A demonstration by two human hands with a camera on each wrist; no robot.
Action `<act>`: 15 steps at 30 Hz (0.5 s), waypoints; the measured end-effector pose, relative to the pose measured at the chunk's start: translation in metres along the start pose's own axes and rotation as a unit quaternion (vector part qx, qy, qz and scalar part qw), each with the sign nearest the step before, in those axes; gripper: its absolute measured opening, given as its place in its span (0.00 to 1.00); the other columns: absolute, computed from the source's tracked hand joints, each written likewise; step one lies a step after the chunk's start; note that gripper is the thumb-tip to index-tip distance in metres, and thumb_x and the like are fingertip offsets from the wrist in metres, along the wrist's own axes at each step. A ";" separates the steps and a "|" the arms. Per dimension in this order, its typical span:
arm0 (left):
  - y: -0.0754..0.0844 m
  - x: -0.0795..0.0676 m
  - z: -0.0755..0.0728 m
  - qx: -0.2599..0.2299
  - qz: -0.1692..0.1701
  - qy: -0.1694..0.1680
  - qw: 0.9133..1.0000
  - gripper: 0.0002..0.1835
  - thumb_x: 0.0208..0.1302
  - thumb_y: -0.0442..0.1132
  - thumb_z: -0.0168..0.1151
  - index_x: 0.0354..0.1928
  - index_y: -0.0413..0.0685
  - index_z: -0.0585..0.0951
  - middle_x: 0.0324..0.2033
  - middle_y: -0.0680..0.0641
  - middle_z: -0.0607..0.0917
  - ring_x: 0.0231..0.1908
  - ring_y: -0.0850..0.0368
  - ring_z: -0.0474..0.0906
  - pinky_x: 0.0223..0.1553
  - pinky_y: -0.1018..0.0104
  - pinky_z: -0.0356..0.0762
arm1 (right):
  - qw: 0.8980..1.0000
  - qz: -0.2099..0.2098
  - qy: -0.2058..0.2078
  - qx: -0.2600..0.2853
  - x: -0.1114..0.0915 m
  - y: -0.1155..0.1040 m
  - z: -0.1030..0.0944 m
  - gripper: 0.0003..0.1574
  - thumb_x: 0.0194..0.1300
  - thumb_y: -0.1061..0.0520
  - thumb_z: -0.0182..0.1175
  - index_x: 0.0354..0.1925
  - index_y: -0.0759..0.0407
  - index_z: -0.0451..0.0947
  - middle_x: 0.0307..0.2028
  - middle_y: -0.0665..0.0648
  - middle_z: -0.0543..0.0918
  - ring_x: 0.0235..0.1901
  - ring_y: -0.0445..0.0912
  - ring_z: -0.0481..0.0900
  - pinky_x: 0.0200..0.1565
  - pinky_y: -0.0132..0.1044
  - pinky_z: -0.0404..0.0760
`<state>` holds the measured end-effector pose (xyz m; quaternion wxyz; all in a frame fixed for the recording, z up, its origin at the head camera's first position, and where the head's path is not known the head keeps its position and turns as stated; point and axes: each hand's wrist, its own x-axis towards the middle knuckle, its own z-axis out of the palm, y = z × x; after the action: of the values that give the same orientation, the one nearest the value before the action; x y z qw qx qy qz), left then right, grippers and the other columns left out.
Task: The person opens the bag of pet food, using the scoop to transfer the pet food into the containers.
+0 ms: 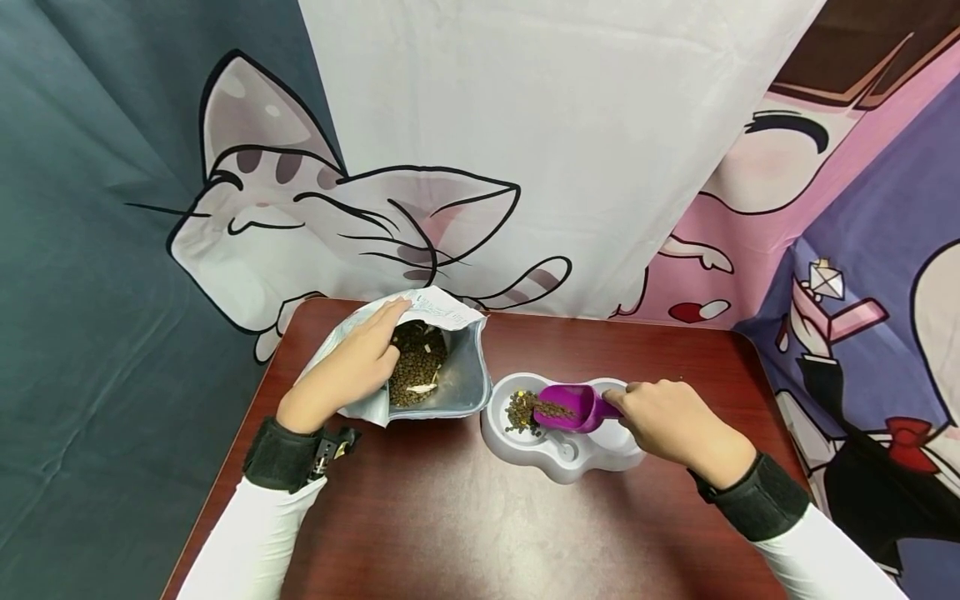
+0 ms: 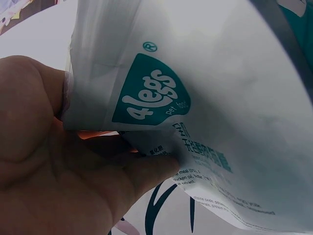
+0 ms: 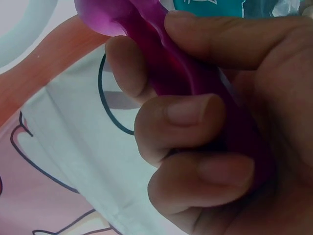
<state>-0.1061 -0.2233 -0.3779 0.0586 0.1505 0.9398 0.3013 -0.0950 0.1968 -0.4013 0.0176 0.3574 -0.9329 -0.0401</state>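
Note:
My left hand (image 1: 358, 360) grips the opened edge of a white and silver pet food bag (image 1: 470, 367), seen close up in the left wrist view with its teal "4legs" logo (image 2: 151, 93). Brown kibble (image 1: 417, 358) and a few pale pieces show inside the bag's mouth. Curled round the handle of a purple scoop (image 1: 576, 407), my right hand (image 1: 670, 421) holds it tilted over a light grey double pet bowl (image 1: 558, 469). Kibble lies on the scoop's front and in the bowl's left hollow. The right wrist view shows the fingers wrapped about the scoop handle (image 3: 205, 88).
Bag and bowl stand side by side on a reddish-brown table (image 1: 450, 525), the bag at the back left. Behind it hangs a cloth backdrop (image 1: 562, 142) with a cartoon cat and figures. Black bands (image 1: 757, 498) circle both wrists.

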 end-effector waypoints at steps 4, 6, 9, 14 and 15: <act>0.000 0.000 0.000 0.000 0.004 0.002 1.000 0.35 0.69 0.29 0.43 0.79 0.32 0.56 0.78 0.32 0.58 0.80 0.39 0.51 0.79 0.42 0.50 | 1.000 -0.003 0.002 -0.012 0.001 -0.002 -0.001 0.10 0.56 0.58 0.76 0.35 0.50 0.84 0.20 0.52 0.78 0.12 0.46 0.66 0.12 0.39 0.67; 0.000 -0.001 0.000 0.001 0.005 0.003 1.000 0.35 0.69 0.29 0.43 0.79 0.32 0.56 0.78 0.32 0.58 0.80 0.39 0.51 0.79 0.41 0.50 | 1.000 -0.004 0.005 -0.018 0.002 -0.002 -0.002 0.11 0.54 0.59 0.78 0.36 0.50 0.86 0.20 0.52 0.79 0.12 0.46 0.66 0.12 0.38 0.68; 0.001 -0.001 0.000 0.001 0.005 0.003 1.000 0.35 0.69 0.29 0.43 0.79 0.33 0.56 0.78 0.33 0.58 0.80 0.39 0.51 0.79 0.41 0.51 | 0.999 -0.008 0.015 -0.030 0.002 -0.004 -0.003 0.14 0.51 0.60 0.79 0.38 0.50 0.88 0.22 0.54 0.81 0.12 0.46 0.66 0.12 0.39 0.69; 0.002 -0.001 -0.001 0.001 0.004 0.003 1.000 0.35 0.69 0.29 0.43 0.79 0.33 0.56 0.78 0.33 0.58 0.80 0.39 0.51 0.78 0.41 0.51 | 0.998 -0.016 0.041 -0.055 0.003 -0.006 -0.006 0.17 0.50 0.66 0.76 0.38 0.49 0.90 0.22 0.55 0.81 0.11 0.47 0.67 0.12 0.41 0.70; 0.002 -0.001 -0.001 0.001 0.002 0.003 1.000 0.35 0.69 0.29 0.43 0.79 0.33 0.56 0.79 0.33 0.58 0.80 0.39 0.51 0.79 0.41 0.51 | 0.997 -0.017 0.045 -0.059 0.004 -0.007 -0.007 0.18 0.49 0.68 0.75 0.38 0.49 0.90 0.21 0.55 0.81 0.11 0.47 0.67 0.11 0.41 0.70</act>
<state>-0.1044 -0.2225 -0.3762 0.0553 0.1520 0.9398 0.3009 -0.0928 0.1888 -0.3954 0.0805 0.3733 -0.9208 -0.0795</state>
